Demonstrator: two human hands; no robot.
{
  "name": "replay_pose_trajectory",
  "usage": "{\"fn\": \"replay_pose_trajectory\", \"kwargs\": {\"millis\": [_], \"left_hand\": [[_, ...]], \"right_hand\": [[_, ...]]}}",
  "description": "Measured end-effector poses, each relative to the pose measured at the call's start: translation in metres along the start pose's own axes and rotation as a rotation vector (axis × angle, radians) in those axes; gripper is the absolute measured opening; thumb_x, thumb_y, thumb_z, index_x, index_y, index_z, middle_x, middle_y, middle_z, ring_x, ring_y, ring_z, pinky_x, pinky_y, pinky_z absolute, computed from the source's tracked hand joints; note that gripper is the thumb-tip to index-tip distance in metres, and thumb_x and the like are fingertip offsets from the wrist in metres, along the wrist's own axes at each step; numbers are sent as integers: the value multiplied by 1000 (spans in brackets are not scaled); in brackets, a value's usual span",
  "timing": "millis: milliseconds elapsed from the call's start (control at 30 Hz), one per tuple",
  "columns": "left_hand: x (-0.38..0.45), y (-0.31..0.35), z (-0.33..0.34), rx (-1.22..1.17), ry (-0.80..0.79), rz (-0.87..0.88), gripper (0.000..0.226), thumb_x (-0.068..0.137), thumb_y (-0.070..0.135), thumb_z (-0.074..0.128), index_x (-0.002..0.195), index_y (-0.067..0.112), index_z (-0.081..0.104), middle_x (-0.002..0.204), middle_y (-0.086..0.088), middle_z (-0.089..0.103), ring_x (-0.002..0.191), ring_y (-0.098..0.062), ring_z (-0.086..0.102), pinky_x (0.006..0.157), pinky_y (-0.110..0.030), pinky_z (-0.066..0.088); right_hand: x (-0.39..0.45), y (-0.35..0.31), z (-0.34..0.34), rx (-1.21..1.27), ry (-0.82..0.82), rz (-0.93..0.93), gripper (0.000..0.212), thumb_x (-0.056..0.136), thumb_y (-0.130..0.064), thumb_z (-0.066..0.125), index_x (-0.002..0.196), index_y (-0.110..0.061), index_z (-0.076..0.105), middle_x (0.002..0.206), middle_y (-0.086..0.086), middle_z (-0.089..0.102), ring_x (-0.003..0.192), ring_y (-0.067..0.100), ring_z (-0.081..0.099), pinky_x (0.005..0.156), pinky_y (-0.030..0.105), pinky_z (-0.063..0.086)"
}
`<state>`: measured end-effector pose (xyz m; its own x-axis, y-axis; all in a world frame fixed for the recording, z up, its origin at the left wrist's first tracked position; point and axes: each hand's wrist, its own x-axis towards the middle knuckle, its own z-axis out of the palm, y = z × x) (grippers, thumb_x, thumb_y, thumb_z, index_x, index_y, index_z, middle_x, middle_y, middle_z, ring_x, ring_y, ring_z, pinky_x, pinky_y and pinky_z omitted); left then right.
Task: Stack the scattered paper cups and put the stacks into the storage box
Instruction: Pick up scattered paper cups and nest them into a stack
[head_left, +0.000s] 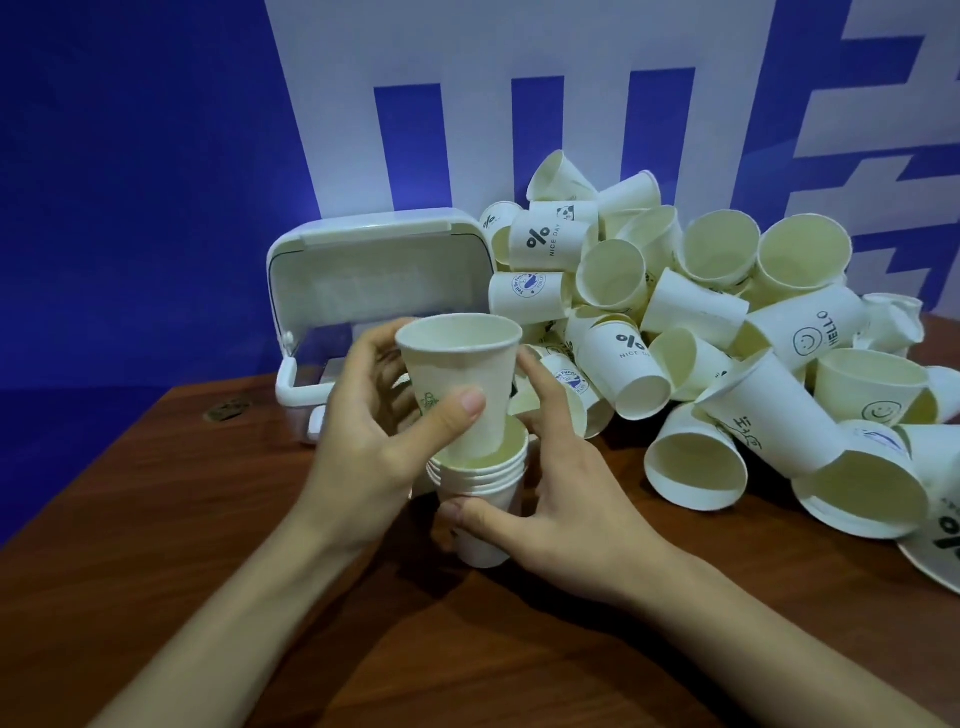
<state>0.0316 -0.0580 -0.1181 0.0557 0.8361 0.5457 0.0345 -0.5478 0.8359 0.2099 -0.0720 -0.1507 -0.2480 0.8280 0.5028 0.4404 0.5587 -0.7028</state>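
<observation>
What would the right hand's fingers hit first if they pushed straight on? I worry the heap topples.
Probably the fallen cup with a blue round logo at the heap's near edge, just beyond the right hand; depth is hard to judge.

Bench: my brown wood table (156, 545) | on it: white storage box (332, 312) far side, lid up | loose paper cups (727, 338) heaped to my R, some on their sides | small brass fitting (227, 409) L, in tabletop.
</observation>
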Motion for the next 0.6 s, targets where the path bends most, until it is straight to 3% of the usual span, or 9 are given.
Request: {"fn": "replay_pose_trajectory", "kwargs": {"millis": [67,167,267,333,433,500,600], "left_hand": [[-3,-8,4,5,-30,-28,67,76,21,86,134,7,55,123,-7,75,117,-16,71,95,-32,59],[-7,-27,0,95,-111,-52,75,75,40,83,140,16,53,138,-5,68,135,-23,61,115,-52,47],[-9,-31,-5,3,-132,-58,73,78,49,71,143,25,50,148,2,61,146,-15,49,119,-42,37],[-8,-32,-11,21,-8,-1,63,80,51,64,137,24,55,144,3,62,144,-12,49,121,-41,34],[-5,-40,-31,298,85,14,72,72,59,65,135,25,56,140,9,59,136,-6,50,117,-36,37],[-6,-45,-43,516,-11,-84,90,63,69,69,141,28,49,142,14,53,137,-7,46,118,-37,36],[-6,-57,-46,910,-194,-183,118,58,79,73,157,35,25,152,15,39,143,-14,36,119,-39,29]], "right_hand": [[0,2,0,4,28,-4,127,69,-51,87,157,-46,-6,134,-18,56,125,5,56,103,38,50],[2,5,-3,-20,76,-19,131,68,-50,89,157,-46,-6,141,-23,48,128,0,53,106,31,48],[2,6,-6,-63,83,-33,116,69,-57,86,155,-51,10,145,-18,44,128,-1,50,103,28,48],[1,8,-7,-148,61,-48,90,73,-65,79,149,-45,34,136,-22,48,124,-5,48,99,25,48],[0,12,-8,-184,69,-21,68,76,-72,69,131,-36,55,125,-23,54,118,-6,51,96,24,48],[-1,13,-8,-171,53,-1,69,77,-71,69,134,-37,52,127,-24,55,119,-5,51,98,24,47],[-1,12,-6,-176,-3,2,73,79,-70,68,141,-41,42,133,-26,54,122,-6,49,103,26,46]]}}
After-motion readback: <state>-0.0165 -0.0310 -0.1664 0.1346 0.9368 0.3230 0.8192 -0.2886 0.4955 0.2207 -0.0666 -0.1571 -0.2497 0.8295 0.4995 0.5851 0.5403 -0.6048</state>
